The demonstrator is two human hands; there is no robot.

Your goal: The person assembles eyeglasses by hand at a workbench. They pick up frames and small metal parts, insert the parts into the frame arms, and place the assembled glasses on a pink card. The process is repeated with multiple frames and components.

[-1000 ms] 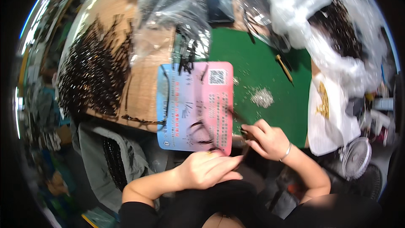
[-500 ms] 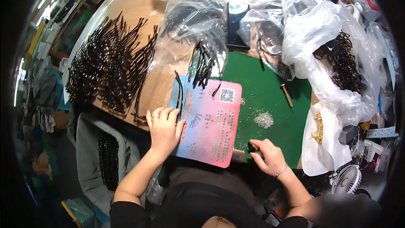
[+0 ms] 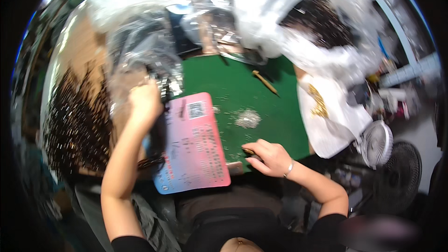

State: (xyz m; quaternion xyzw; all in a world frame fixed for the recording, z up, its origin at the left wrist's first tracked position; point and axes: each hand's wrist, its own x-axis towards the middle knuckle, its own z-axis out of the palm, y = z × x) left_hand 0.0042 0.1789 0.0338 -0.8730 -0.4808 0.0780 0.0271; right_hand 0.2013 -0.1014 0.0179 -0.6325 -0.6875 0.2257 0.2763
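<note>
"Green matting (image 3: 280, 133) is being used as a work surface, with small silver bits (image 3: 248, 119) being kept in a loose heap. How is each hand being used?"

"By the right hand (image 3: 268, 157), a small gold-tipped tool (image 3: 248, 151) is being held in curled fingers, near the mat's front edge. The left hand (image 3: 145, 100) is being shown too blurred to tell whether it is spread or closed, or whether anything is being gripped."

"Where are dark strips being kept?"

"A few strips (image 3: 164, 85) are being seen just beside the left hand, by a clear plastic bag (image 3: 140, 42) and the upper left of the pink-and-blue card (image 3: 196, 144). A far larger glossy bundle (image 3: 77, 126) is being left spread at far left."

"How much is being judged done?"

"As a judgement, plenty is being left. Silver bits are being left loose, gold pieces (image 3: 318, 102) are being left heaped on the white sheet (image 3: 326, 142), and a slim gold-coloured tool (image 3: 265, 83) is being left lying farther back on the mat. Which strips are finished and which are waiting is not being revealed; no completed piece is being clearly shown."
</note>
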